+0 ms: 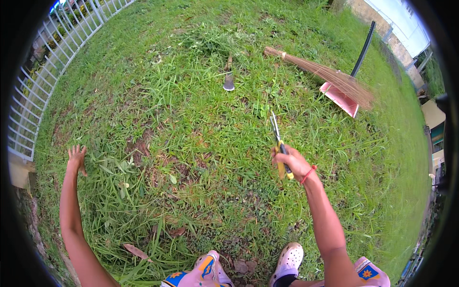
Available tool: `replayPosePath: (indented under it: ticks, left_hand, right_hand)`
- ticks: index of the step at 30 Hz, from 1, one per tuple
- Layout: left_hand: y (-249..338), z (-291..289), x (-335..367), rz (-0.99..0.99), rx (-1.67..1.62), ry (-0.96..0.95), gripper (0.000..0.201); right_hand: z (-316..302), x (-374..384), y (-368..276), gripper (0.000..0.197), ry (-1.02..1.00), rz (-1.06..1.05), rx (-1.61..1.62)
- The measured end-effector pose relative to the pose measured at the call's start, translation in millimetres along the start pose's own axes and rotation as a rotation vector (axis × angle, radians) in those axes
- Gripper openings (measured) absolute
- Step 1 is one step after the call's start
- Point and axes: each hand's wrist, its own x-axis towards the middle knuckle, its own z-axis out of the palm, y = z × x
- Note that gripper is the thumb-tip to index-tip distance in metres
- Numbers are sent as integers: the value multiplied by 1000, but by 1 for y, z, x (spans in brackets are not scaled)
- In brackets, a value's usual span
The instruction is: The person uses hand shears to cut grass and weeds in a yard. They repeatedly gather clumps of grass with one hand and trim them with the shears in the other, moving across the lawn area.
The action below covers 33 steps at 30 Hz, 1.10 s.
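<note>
From the head camera, the right hand (pixel 291 162) is wrapping tightly round the yellow handles of one pair of garden shears (pixel 279 146), whose two thin metal blades are pointing away from the person, nearly together, over the rough grass (pixel 201 119). A red cord is circling that wrist. The left hand (pixel 76 157) is reaching far out to the person's left with fingers spread apart, gripping nothing; whether the fingertips are brushing the broad-leaved weeds beneath them is hard to tell at this warped edge.

Farther up the lawn, one short trowel-like tool (pixel 229 79) with a wooden handle and dull metal blade is lying flat beside a heap of cut grass (pixel 210 40). To its right, one bristly brown stick broom (pixel 320 71), bound at the neck, is lying across one red plastic dustpan (pixel 340 98) with a long black handle. A white metal railing (pixel 52 52) is curving along the left. Two pale rubber clogs are showing at the lower edge.
</note>
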Motion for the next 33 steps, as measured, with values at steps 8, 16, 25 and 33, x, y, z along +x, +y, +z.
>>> replayPosePath:
  ticks: [8,16,25,33]
  left_hand:
    - [220,-156,-101,1147,-541,185,22]
    - [471,-200,-231,1691,-611,362,34]
    - [550,-175,-274,1753,-503,618,33]
    - [539,-193,-244,1701,-1217,10,32]
  right_hand:
    - [46,-58,12,46,-127,-174,199]
    - [111,-135,130,63,547,-34,-378]
    - [49,-179,186,59,764,128,-696]
    - [62,-96,151,61,777,-15,-843]
